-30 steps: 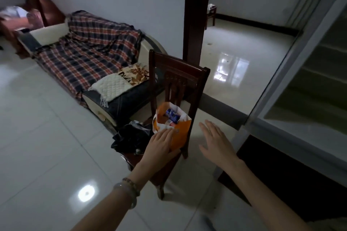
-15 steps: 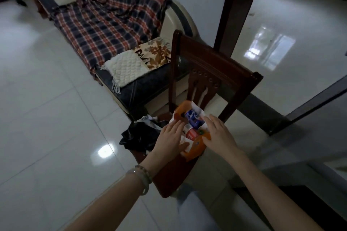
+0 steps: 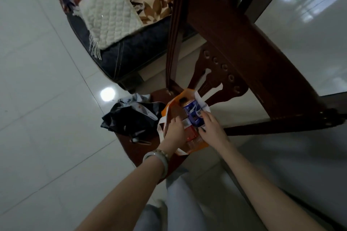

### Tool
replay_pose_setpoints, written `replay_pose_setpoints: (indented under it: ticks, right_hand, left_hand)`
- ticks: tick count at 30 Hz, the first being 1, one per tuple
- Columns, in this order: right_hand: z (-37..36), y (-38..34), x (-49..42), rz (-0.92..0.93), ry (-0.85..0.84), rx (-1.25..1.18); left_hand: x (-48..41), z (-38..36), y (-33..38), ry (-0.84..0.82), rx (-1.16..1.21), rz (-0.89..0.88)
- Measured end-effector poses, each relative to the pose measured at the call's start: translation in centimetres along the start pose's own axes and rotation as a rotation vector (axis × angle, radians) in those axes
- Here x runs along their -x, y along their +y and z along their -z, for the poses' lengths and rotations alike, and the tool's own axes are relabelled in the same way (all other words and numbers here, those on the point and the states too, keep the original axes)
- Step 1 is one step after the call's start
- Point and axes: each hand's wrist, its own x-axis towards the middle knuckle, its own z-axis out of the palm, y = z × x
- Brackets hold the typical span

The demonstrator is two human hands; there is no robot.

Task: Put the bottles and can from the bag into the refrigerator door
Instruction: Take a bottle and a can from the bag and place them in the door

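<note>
- You stand over a pale tiled floor (image 3: 47,99); a dark sofa (image 3: 122,58) with a white quilted throw (image 3: 110,17) lies well beyond your fingers.
- Left of your left fingers, a crumpled black bag (image 3: 129,118) sits on the seat of a dark wooden chair (image 3: 234,43).
- Your left hand (image 3: 174,131), a pale bracelet (image 3: 155,157) on its wrist, has its fingers curled over the near left rim of the orange bag (image 3: 187,93), which stands on the seat.
- Between your two hands, inside the bag, the blue-labelled bottle (image 3: 193,113) lies tilted; a red-labelled item shows just below it, too hidden to name.
- Your right hand (image 3: 213,131) clasps the blue-labelled bottle, fingers (image 3: 206,116) on its far side, thumb on the near side.
</note>
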Motion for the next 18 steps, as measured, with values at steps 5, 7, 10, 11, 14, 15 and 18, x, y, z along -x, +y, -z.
replay_pose_setpoints:
  ticks: [5, 7, 10, 11, 14, 15, 18]
  right_hand:
    - [-2.0, 0.0, -4.2, 0.057, -0.029, 0.137]
    - [-2.7, 0.4, -5.5, 0.055, -0.037, 0.211]
    - [-3.6, 1.1, -6.6, 0.027, -0.028, 0.275]
    - [-3.8, 1.3, -6.8, 0.014, -0.022, 0.291]
    - [-4.1, 1.5, -7.2, 0.001, -0.009, 0.347]
    - [-4.0, 1.5, -7.3, 0.0, -0.007, 0.361]
    - [-4.3, 1.5, -7.8, 0.001, -0.013, 0.408]
  left_hand:
    - [-2.6, -0.8, 0.6, 0.059, 0.149, 0.114]
    - [-3.5, -1.0, 0.5, 0.056, 0.269, 0.202]
    - [-4.7, -1.1, 0.9, -0.059, 0.4, 0.372]
    - [-5.2, -1.1, 0.9, -0.086, 0.443, 0.429]
    - [-5.7, -1.2, 0.8, -0.107, 0.528, 0.501]
    - [-5.9, -1.3, 0.7, -0.103, 0.569, 0.506]
    - [-6.6, -2.0, 0.0, -0.056, 0.644, 0.475]
